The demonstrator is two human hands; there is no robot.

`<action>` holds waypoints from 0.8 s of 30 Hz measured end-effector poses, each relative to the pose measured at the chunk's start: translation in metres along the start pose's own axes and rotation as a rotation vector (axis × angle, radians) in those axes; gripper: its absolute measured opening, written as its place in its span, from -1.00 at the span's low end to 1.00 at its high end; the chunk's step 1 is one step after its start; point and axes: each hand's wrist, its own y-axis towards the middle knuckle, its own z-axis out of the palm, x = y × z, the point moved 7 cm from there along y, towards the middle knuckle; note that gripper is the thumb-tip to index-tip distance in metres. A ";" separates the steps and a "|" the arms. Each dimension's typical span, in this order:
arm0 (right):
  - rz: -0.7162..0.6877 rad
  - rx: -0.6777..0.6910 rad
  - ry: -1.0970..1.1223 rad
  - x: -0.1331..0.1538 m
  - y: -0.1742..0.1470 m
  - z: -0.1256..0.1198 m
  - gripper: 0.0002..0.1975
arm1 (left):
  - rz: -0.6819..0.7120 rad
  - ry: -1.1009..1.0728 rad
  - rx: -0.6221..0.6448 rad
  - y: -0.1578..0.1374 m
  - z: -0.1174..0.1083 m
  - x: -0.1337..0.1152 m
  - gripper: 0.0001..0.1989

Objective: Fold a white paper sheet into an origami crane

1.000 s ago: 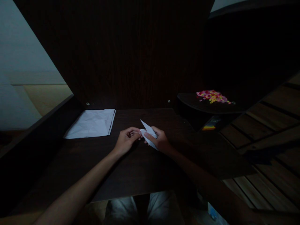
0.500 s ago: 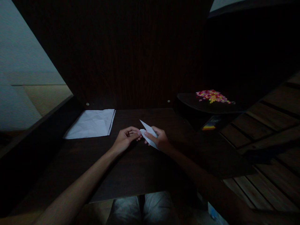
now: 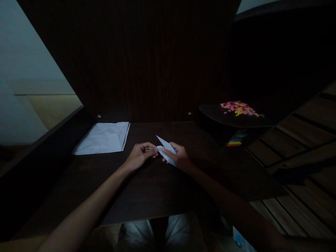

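A small piece of folded white paper [image 3: 166,143] is held between my hands above the dark desk top. My right hand [image 3: 180,155] grips its right side, the thumb lying across the folds. One pointed flap rises up and to the left, and another part slants down beneath the thumb. My left hand [image 3: 143,153] pinches the paper's left tip between thumb and fingers. Part of the paper is hidden by my right thumb and fingers.
Creased white paper sheets [image 3: 102,138] lie at the desk's back left. On a rounded shelf [image 3: 210,111] to the right sits a heap of small pink, red and yellow pieces [image 3: 239,107]. A dark upright panel [image 3: 147,70] closes off the back. Wooden slats [image 3: 309,157] show at the right.
Both hands keep nearly the same place and hold on the folded paper. The paper's left end looks slightly more rounded. My knees below the desk have moved apart.
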 end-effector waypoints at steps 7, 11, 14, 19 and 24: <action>-0.010 0.004 0.012 -0.001 0.000 0.001 -0.68 | 0.018 0.084 0.003 -0.002 0.000 -0.007 -0.83; -0.008 0.003 0.007 -0.003 0.000 0.001 -0.68 | 0.034 0.118 0.016 -0.002 0.001 -0.006 -0.86; -0.001 0.010 0.002 -0.005 0.001 0.001 -0.68 | 0.040 0.140 0.014 -0.002 0.001 -0.005 -0.86; 0.003 0.008 0.015 -0.007 0.002 0.001 -0.68 | 0.046 0.185 0.023 -0.002 0.000 -0.007 -0.85; 0.022 0.012 0.009 -0.006 0.001 0.001 -0.70 | 0.051 0.209 0.030 -0.001 0.000 -0.008 -0.86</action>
